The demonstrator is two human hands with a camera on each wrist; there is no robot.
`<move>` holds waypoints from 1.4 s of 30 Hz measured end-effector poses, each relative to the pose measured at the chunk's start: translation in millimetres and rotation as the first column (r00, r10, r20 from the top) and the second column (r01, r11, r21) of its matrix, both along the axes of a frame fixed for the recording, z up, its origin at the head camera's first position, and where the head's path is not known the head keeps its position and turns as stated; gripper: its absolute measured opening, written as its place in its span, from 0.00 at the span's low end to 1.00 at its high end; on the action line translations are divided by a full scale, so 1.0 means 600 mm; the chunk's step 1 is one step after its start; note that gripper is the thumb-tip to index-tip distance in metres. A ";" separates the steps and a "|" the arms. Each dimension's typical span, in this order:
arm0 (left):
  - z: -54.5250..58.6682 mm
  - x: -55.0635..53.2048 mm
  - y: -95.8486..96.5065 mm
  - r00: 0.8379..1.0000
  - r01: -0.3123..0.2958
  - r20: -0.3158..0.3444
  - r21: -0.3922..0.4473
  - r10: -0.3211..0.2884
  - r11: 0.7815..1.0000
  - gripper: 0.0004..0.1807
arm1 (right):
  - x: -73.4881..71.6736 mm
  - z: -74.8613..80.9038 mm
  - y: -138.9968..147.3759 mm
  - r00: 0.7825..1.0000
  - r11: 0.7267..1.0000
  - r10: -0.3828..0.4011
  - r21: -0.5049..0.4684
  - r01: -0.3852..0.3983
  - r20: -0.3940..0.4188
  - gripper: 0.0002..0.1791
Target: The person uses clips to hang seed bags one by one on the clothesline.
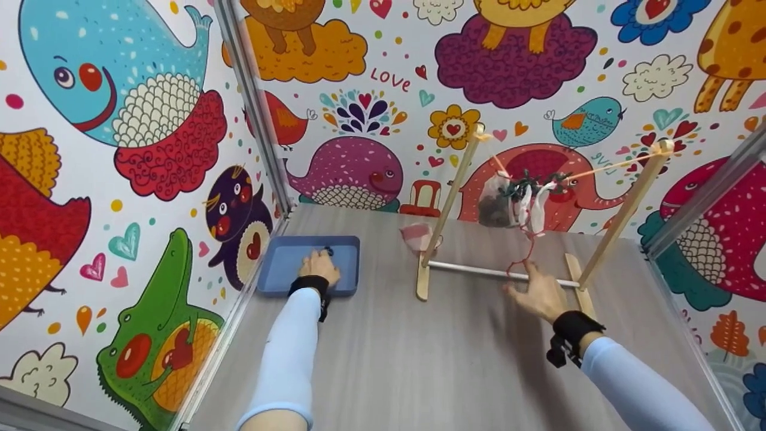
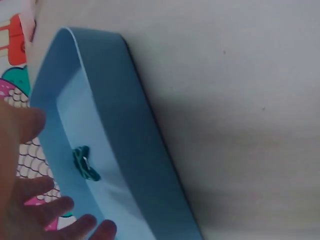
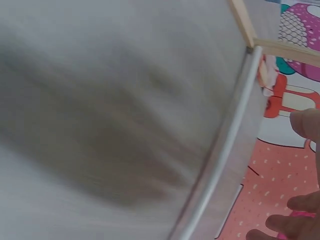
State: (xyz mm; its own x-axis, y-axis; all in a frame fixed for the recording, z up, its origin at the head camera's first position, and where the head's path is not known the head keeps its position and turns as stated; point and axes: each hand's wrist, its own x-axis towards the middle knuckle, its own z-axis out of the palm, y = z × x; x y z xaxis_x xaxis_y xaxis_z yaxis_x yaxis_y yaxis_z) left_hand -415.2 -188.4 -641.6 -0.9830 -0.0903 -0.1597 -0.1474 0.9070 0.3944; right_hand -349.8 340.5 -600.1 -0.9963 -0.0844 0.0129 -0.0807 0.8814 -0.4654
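Observation:
My left hand (image 1: 320,267) reaches over the blue tray (image 1: 269,278), fingers spread with nothing between them. A small dark green twisted piece (image 2: 86,163) lies on the tray floor, just beyond the fingertips in the head view. On the right, my right hand (image 1: 541,293) is held near the white crossbar (image 1: 479,270) of a wooden stand, its thumb and fingers apart. A red string (image 1: 530,245) dangles down to those fingertips in the head view. It hangs from a bundle of white strips (image 1: 537,209) and dark green pieces (image 1: 526,184) on the stand's line.
Two wooden posts (image 1: 458,191) hold up the stretched yellowish line (image 1: 610,166). A clear bag with dark contents (image 1: 495,206) hangs from it. Behind the left post lies a pink and white pouch (image 1: 417,237). Patterned walls enclose the grey table (image 1: 407,359).

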 end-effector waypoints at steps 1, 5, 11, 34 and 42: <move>-0.003 -0.008 -0.003 1.000 0.010 0.017 0.003 -0.010 1.000 0.37 | 0.000 -0.002 0.000 1.000 1.000 -0.001 0.005 0.001 -0.008 0.53; -0.057 -0.040 -0.029 0.997 0.065 0.039 -0.006 -0.065 0.998 0.40 | 0.000 -0.012 -0.003 1.000 1.000 -0.006 0.025 0.006 0.011 0.54; -0.110 -0.059 -0.043 0.986 0.139 0.085 0.029 -0.141 0.990 0.43 | 0.008 -0.030 -0.014 1.000 0.999 0.025 0.026 -0.025 -0.016 0.50; -0.155 -0.075 -0.013 0.993 0.008 -0.114 -0.088 -0.018 0.996 0.16 | 0.023 -0.047 -0.014 0.994 0.994 0.098 0.045 -0.096 -0.042 0.41; -0.096 -0.029 -0.001 0.989 -0.026 -0.148 -0.044 0.019 0.999 0.05 | 0.033 -0.050 -0.023 0.996 0.996 0.086 0.030 -0.086 -0.005 0.39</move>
State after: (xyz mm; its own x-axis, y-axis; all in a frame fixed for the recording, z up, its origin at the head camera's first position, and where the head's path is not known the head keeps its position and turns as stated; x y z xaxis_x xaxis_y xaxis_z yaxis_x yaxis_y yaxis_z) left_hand -432.5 -188.9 -699.3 -0.9931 -0.1166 -0.0079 -0.1112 0.9217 0.3717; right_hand -329.9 326.5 -630.1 -0.9853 -0.1704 0.0152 -0.1598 0.8845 -0.4384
